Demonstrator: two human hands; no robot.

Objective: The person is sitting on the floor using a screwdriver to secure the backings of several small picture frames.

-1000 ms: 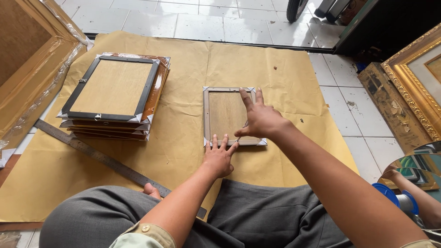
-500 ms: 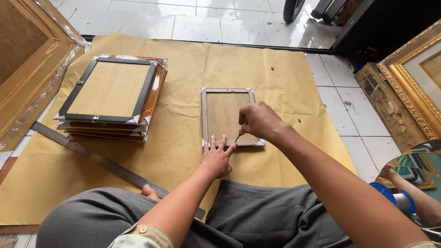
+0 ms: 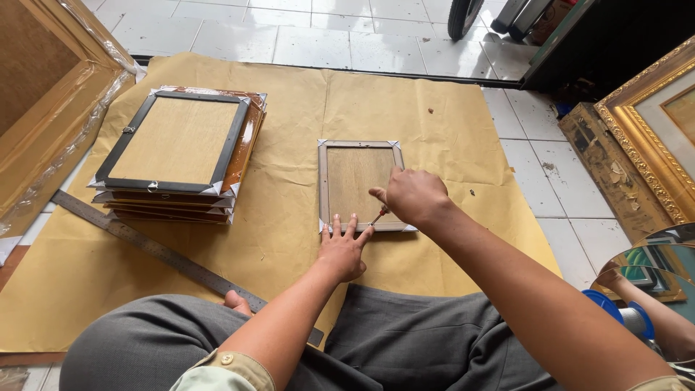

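The right hand is closed around a small tool with a red handle, and the thin tip of the tool points down to the near edge of the small picture frame. The left hand is open and lies flat, with the fingers spread; its fingertips press on the same near edge of the frame, just beside the tip of the tool. It grasps nothing.

The small picture frame lies face down on the brown paper sheet, in the middle of it and directly in front of the person. Its back is a wooden board, and the corners have pale protectors.

To the left of the frame, well apart from it, stands a stack of larger frames — the top one has a dark border and also lies with the back up. A long metal ruler lies diagonally on the paper, near the stack, and it reaches toward the person's knee in grey trousers.

Farther out, a big golden frame wrapped in plastic leans at the left side, and an ornate golden frame stands at the right on the white tiled floor.
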